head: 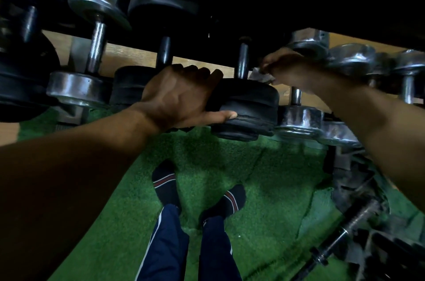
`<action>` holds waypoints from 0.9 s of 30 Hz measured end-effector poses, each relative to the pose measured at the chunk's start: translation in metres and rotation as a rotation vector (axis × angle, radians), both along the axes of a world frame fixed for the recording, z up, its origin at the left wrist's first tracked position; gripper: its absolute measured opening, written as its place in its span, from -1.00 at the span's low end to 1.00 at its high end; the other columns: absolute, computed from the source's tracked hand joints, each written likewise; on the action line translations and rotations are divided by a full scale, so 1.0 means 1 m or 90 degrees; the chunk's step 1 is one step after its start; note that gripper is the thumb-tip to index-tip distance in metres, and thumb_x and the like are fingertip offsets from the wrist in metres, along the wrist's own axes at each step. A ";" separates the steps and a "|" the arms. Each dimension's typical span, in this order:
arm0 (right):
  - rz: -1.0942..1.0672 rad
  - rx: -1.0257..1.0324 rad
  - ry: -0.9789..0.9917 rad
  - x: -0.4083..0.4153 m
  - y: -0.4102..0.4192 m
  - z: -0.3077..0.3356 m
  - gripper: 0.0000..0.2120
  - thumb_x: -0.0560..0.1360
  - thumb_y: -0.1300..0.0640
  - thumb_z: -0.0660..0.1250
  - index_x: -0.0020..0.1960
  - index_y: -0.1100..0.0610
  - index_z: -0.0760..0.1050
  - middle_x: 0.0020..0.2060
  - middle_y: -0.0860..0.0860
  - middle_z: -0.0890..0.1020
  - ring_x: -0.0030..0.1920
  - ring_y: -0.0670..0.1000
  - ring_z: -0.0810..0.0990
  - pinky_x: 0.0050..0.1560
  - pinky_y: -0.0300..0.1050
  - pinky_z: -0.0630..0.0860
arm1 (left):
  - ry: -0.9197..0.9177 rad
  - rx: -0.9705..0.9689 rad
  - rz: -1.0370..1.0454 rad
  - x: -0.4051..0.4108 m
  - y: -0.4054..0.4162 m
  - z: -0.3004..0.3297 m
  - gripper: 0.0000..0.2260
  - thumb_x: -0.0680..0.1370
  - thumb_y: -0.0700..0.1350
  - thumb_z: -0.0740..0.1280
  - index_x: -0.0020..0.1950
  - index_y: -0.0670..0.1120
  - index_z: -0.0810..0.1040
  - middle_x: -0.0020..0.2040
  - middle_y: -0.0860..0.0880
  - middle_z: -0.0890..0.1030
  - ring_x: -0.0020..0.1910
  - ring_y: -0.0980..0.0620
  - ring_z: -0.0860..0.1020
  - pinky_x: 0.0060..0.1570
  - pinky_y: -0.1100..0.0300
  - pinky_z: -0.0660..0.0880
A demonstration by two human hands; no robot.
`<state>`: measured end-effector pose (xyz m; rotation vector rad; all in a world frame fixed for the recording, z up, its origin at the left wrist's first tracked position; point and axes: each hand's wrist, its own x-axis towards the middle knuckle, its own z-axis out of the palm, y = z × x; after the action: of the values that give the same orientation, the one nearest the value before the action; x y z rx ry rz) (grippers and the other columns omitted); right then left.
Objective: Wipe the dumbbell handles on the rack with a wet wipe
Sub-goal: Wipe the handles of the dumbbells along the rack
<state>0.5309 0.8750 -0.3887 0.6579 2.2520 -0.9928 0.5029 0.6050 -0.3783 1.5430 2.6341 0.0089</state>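
A row of dumbbells lies on a dark rack, handles pointing away from me. My left hand [181,96] grips the near black rubber head [248,110] of one dumbbell, thumb under its rim. That dumbbell's dark handle [242,61] rises behind the head. My right hand [292,69] is just right of this handle, pinching a crumpled pale wet wipe [262,76] that sits close beside the handle above the black head. Whether the wipe touches the handle is unclear.
Chrome dumbbells [97,34] lie to the left, more chrome ones [301,119] to the right. Green turf [264,177] covers the floor, with my socked feet [165,186] on it. A barbell bar and plates [351,218] lie at the lower right.
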 end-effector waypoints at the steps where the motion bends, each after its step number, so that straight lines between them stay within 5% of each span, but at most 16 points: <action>1: -0.097 -0.061 -0.019 0.006 -0.004 -0.005 -0.91 0.58 0.18 0.32 -0.07 0.08 0.59 -0.22 -0.03 0.59 -0.19 -0.06 0.55 -0.16 -0.14 0.49 | 0.009 0.024 -0.010 -0.001 -0.002 -0.002 -0.22 0.53 0.55 -0.12 0.23 -0.08 0.44 -0.09 -0.10 0.60 -0.19 -0.13 0.59 -0.28 0.11 0.32; 7: -0.280 -0.232 -0.107 0.002 -0.022 -0.022 -0.80 0.51 0.30 0.28 -0.21 0.10 0.59 -0.27 0.09 0.58 -0.26 0.06 0.58 -0.06 -0.03 0.56 | -0.010 0.013 -0.003 0.001 0.001 0.002 -0.26 0.54 0.55 -0.06 0.21 -0.07 0.44 -0.09 -0.11 0.61 -0.18 -0.16 0.61 -0.31 0.12 0.33; 12: -0.311 -0.158 0.054 0.013 -0.031 -0.024 -0.86 0.53 0.31 0.32 -0.03 0.15 0.63 -0.28 0.02 0.60 -0.32 -0.09 0.56 -0.41 -0.39 0.48 | 0.014 -0.024 -0.006 0.000 0.002 0.007 -0.27 0.55 0.54 -0.06 0.19 -0.07 0.45 -0.12 -0.10 0.60 -0.21 -0.14 0.61 -0.35 0.14 0.25; 15: -0.340 -0.191 0.171 0.025 -0.029 -0.029 -0.76 0.51 0.34 0.34 0.17 0.22 0.59 -0.13 0.05 0.64 -0.20 -0.11 0.60 -0.20 -0.36 0.53 | 0.017 -0.046 -0.010 0.001 0.003 0.008 -0.27 0.55 0.54 -0.07 0.20 -0.07 0.45 -0.13 -0.09 0.60 -0.22 -0.13 0.61 -0.35 0.14 0.24; 18: -0.382 -0.193 0.248 0.033 -0.030 -0.032 -0.78 0.50 0.31 0.33 0.11 0.17 0.59 -0.09 0.08 0.68 -0.08 0.04 0.69 0.06 -0.04 0.64 | 0.020 -0.051 -0.007 0.001 0.004 0.008 -0.27 0.55 0.53 -0.06 0.21 -0.06 0.46 -0.13 -0.08 0.61 -0.22 -0.13 0.61 -0.34 0.15 0.23; 27: -0.488 -0.215 0.280 0.061 -0.036 -0.032 -0.87 0.54 0.25 0.35 0.04 0.08 0.60 -0.02 0.04 0.68 0.00 -0.03 0.64 0.14 -0.06 0.56 | 0.035 -0.040 -0.011 0.002 0.001 0.005 -0.27 0.55 0.53 -0.06 0.24 -0.06 0.45 -0.13 -0.08 0.61 -0.18 -0.13 0.61 -0.33 0.15 0.23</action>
<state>0.5915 0.8387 -0.4209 1.2863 2.1034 -1.9971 0.5049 0.6064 -0.3730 1.5675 2.6344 -0.1180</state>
